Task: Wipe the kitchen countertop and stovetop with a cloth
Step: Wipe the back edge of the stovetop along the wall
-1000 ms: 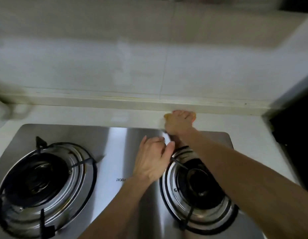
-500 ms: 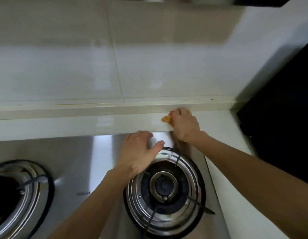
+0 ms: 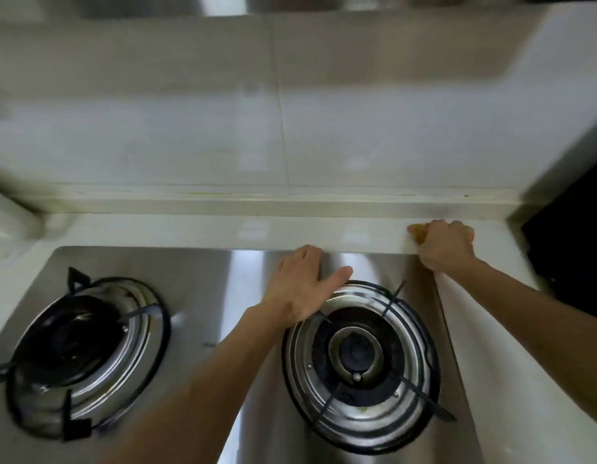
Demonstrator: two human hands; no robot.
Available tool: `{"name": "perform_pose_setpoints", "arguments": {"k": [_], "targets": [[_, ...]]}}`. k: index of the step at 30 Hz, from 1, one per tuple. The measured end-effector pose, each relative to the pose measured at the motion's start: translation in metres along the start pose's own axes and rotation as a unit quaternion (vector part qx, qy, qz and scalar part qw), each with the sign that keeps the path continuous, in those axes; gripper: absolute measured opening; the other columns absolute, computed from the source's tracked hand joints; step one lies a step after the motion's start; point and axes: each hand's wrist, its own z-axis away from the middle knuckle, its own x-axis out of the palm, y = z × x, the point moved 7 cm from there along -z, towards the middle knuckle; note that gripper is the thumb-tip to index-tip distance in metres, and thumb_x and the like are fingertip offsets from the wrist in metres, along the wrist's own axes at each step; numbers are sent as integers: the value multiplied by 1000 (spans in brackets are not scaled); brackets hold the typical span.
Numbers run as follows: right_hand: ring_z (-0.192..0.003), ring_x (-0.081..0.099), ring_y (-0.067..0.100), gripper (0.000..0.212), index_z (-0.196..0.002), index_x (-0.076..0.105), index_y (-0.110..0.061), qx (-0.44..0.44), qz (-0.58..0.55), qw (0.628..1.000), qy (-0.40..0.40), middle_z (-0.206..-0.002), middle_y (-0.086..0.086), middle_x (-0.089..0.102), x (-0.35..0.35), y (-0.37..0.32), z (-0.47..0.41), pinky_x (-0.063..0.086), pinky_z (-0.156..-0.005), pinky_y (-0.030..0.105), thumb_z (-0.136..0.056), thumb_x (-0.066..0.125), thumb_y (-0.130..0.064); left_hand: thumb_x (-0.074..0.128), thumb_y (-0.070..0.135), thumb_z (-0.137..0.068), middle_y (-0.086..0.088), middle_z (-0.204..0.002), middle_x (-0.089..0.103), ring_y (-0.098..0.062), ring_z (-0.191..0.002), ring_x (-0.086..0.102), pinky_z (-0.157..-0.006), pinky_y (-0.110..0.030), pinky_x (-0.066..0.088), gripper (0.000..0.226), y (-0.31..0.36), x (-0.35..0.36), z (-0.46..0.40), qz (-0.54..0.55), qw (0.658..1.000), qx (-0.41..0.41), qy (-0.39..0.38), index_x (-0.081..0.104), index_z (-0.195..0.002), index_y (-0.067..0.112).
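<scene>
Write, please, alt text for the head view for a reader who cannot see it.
A right hand presses an orange cloth on the white countertop behind a steel stovetop. The left hand rests flat by the right burner.

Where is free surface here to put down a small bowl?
Bare steel lies between the left burner and right burner. The countertop right of the stove is bare. The back strip is taken by the left hand and right hand with cloth.

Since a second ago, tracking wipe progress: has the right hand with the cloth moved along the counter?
Yes. The right hand slid right, from behind the right burner toward the counter's end.
</scene>
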Motion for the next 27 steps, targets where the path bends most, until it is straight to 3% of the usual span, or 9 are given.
{"name": "perform_pose_setpoints", "arguments": {"k": [5,9,13,16,18,20,24,27], "targets": [[-106,64,30,27,-102,64,-15,-204,34,978,-13,-111,8,69,-5,-153,39,50,-95,37,-94,58,-40,25,66,-93,-3,-115,59,-25,-111,51,-100,-44,39,60,-55,-53,30,-19,997,-55,40,56,-109,17],[-112,60,36,24,-112,57,-14,-245,-51,968,-15,-114,10,66,0,-243,74,47,-97,41,-94,57,-30,24,62,-96,-9,-125,59,-28,-117,51,-103,-44,37,61,-131,-112,57,-85,987,-121,60,56,-118,16],[-104,63,33,22,-96,44,-20,-280,-152,948,-6,-96,1,65,-1,-322,102,42,-81,30,-88,63,-14,22,67,-93,-14,-134,55,-32,-127,45,-109,-49,33,71,-225,-162,83,-136,968,-195,79,53,-127,13],[-106,65,30,20,-93,47,-18,-305,-202,930,-22,-103,-4,70,7,-384,119,43,-78,27,-84,57,-4,26,61,-96,-14,-138,52,-32,-132,40,-112,-47,29,65,-279,-190,103,-151,959,-221,90,51,-131,12],[-110,64,27,17,-99,57,-14,-331,-204,921,-32,-115,-2,71,12,-423,129,46,-82,26,-86,56,-2,26,63,-94,-13,-122,59,-32,-122,50,-104,-46,37,60,-303,-196,111,-101,968,-214,79,57,-115,16],[-108,64,26,21,-103,65,-9,-358,-198,911,-43,-114,3,71,20,-476,141,46,-82,25,-86,57,0,29,68,-90,-6,-103,64,-29,-105,59,-93,-43,44,55,-327,-203,121,-7,978,-195,69,55,-97,21],[-103,67,25,21,-103,73,-17,-418,-214,879,-77,-107,6,71,33,-576,159,54,-92,39,-83,69,-12,38,56,-97,-2,-127,62,-23,-117,56,-99,-37,41,49,-356,-214,135,80,979,-171,74,51,-131,23],[-103,65,21,21,-107,74,-21,-458,-227,856,-76,-108,1,72,29,-630,180,51,-93,33,-87,71,-20,36,58,-96,-2,-117,67,-24,-108,60,-95,-41,44,44,-379,-223,143,99,976,-164,100,54,-123,28]]}}
